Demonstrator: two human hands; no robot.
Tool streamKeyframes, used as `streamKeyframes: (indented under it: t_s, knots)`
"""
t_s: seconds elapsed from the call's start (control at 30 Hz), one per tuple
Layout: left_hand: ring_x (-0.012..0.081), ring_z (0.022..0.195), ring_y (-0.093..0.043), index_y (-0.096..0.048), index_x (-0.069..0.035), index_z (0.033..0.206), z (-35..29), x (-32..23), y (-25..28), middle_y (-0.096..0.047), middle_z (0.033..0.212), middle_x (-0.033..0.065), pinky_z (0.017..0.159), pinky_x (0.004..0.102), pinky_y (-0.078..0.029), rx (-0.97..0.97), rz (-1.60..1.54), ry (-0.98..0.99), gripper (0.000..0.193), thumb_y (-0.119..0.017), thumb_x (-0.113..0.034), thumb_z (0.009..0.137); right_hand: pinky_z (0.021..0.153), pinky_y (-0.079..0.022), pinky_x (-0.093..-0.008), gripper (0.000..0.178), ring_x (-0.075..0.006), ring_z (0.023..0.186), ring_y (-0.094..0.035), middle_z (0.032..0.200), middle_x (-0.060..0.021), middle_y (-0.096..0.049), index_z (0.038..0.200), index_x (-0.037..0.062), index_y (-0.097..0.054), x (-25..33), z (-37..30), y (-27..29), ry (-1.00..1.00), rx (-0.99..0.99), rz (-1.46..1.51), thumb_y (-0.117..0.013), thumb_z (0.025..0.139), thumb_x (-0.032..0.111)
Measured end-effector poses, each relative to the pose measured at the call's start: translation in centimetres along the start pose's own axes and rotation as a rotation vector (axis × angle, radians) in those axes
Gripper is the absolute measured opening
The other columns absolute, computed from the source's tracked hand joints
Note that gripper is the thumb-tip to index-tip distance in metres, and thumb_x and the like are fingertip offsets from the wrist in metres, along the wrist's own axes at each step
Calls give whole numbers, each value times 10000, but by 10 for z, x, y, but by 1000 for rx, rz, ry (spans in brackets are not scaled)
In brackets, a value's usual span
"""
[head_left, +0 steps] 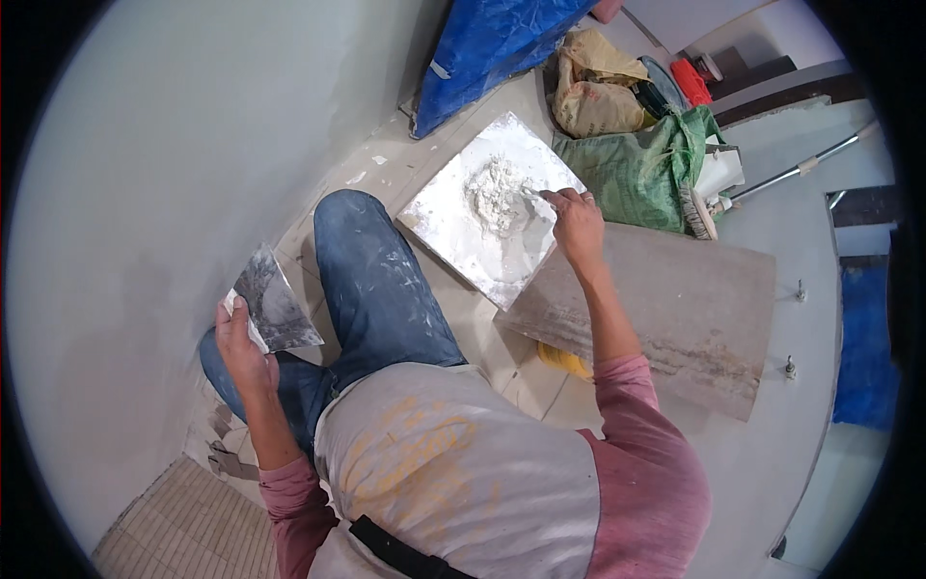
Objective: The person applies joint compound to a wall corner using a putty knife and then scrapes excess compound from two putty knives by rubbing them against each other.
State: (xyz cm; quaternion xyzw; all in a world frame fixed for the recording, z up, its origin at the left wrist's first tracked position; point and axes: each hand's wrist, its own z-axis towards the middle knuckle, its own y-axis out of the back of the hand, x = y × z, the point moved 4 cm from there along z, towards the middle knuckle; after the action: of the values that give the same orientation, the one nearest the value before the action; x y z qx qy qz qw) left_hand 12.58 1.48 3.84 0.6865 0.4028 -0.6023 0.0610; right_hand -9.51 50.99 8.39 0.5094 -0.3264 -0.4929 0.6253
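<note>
My left hand [243,340], beside my bent knee, is closed round the white-smeared edge of a dark grey, wide-bladed plastering trowel [278,301]. Out to the right, the fingers of my right hand [579,224] pinch a small putty knife [533,196], mostly covered by the fingers. Its tip touches white plaster powder. That powder lies in a lumpy heap [494,193] on a square white board [449,224], with a wet-looking smear to the heap's lower right.
A grey-brown panel [666,309] lies right of the board, partly over a yellow object [562,360]. Behind are a green woven sack [632,174], other bags [593,96], a brush [696,214] and a blue sheet [482,58]. A grey wall [174,164] rises on my left.
</note>
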Motion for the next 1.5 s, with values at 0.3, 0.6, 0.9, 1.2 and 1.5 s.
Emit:
streamKeyframes:
  t_s: [0.3, 0.6, 0.9, 1.2, 1.5]
  knots:
    - [147, 1013, -654, -606, -33, 1204, 1, -8, -9, -680, 1126, 58, 902, 311, -519, -5, -57, 22, 209, -562, -168, 1051, 792, -557, -450, 423, -329, 920, -652, 1018, -100, -703, 1155, 194, -762, 7, 1, -7, 119, 233, 71, -582, 829, -6]
    - [152, 1017, -656, -606, -32, 1203, -7, -11, -14, -680, 1124, 59, 900, 315, -522, 21, -43, 26, 210, -565, -168, 1048, 839, -564, -487, 363, -390, 998, -688, 1033, -153, -746, 1160, 180, -754, -59, 90, -99, -252, 151, 111, -597, 849, 79]
    - [143, 1013, -660, -607, -34, 1191, -7, -8, -2, -681, 1105, 51, 894, 312, -527, -6, -31, 3, 204, -564, -177, 1051, 897, -550, -434, 345, -338, 985, -667, 1058, -89, -757, 1189, 225, -754, 16, 130, -110, 250, 304, 222, -608, 894, 121]
    - [153, 1005, -671, -604, -28, 1208, -7, -4, -6, -686, 1127, 67, 898, 314, -533, -8, -54, 4, 224, -571, -183, 1050, 912, -541, -426, 386, -334, 1020, -660, 1060, -104, -757, 1172, 209, -768, 31, 116, -61, 469, 419, 161, -622, 854, 44]
    - [159, 1025, -670, -592, -30, 1237, -9, -5, -3, -684, 1145, 66, 910, 317, -531, -89, -16, 35, 250, -578, -193, 1049, 887, -533, -440, 408, -339, 1008, -656, 1022, -114, -753, 1144, 182, -774, 10, 83, -6, 347, 451, 166, -602, 836, -22]
